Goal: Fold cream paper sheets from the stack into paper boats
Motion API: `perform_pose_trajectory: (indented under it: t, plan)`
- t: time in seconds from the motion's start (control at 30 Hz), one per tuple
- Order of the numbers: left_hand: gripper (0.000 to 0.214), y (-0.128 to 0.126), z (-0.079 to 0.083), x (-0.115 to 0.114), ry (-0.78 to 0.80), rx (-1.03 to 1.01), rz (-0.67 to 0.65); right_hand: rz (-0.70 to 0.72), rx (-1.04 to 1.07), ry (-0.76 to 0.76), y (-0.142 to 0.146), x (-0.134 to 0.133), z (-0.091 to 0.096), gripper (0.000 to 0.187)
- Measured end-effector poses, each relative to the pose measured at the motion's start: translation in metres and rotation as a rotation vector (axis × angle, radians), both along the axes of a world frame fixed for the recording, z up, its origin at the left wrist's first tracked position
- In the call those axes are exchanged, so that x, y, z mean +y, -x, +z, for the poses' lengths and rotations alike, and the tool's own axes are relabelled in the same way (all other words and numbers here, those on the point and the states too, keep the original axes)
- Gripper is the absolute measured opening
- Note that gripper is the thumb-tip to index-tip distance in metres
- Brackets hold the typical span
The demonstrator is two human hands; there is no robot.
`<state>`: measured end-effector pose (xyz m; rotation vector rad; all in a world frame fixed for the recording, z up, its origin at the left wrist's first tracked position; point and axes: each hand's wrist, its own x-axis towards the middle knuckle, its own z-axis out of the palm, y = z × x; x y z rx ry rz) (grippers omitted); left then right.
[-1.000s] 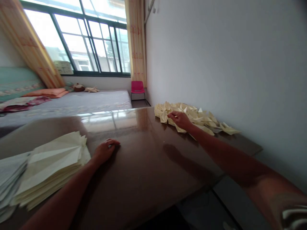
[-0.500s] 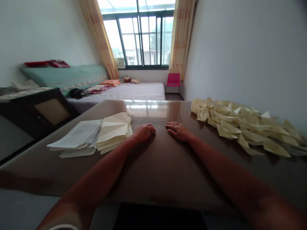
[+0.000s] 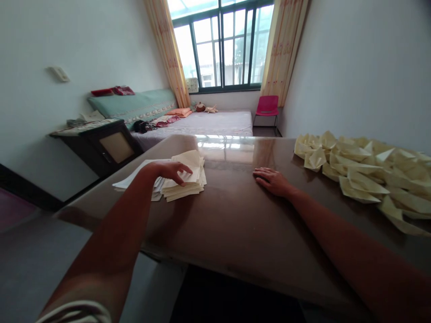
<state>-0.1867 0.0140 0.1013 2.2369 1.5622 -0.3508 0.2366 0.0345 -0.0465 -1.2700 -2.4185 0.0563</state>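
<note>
Over a stack of cream paper sheets (image 3: pixel 188 188) my left hand (image 3: pixel 172 171) reaches with thumb and fingers apart. Its fingertips are at the top sheet; whether they press on it I cannot make out. A second stack of white printed paper (image 3: pixel 131 176) lies just left of the cream one, partly covered by my left wrist. My right hand (image 3: pixel 273 181) rests flat on the brown tabletop (image 3: pixel 229 224), fingers stretched out, holding nothing. To its right sits a heap of folded cream paper pieces (image 3: pixel 363 166).
Beyond the table is a bed (image 3: pixel 225 121) with folded cloth and soft toys. A pink chair (image 3: pixel 267 106) stands by the window. On the left is a dark cabinet (image 3: pixel 107 146). The table's front edge runs below my forearms.
My left hand has moved left from the bare tabletop to above the cream paper stack, its fingers opening. My right hand stays flat on the table. The view has turned left.
</note>
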Motion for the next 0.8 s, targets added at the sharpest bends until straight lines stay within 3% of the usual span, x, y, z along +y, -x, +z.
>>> perform_pose_trajectory:
  t: [0.23, 0.43, 0.63, 0.8]
  plan:
    - [0.069, 0.021, -0.01, -0.001, 0.001, -0.169, -0.002, 0.0, -0.008, -0.012, 0.0, -0.001, 0.001, 0.043]
    - [0.062, 0.035, -0.019, -0.004, 0.01, -0.269, 0.071, -0.005, -0.001, -0.016, 0.001, -0.003, 0.001, 0.042]
    - [0.044, 0.023, -0.021, -0.008, -0.325, -0.112, 0.147, 0.0, 0.013, -0.033, 0.001, -0.004, 0.002, 0.041]
    - [0.043, -0.025, -0.014, -0.017, -0.629, -0.01, 0.184, -0.02, 0.051, -0.088, 0.0, -0.005, 0.001, 0.04]
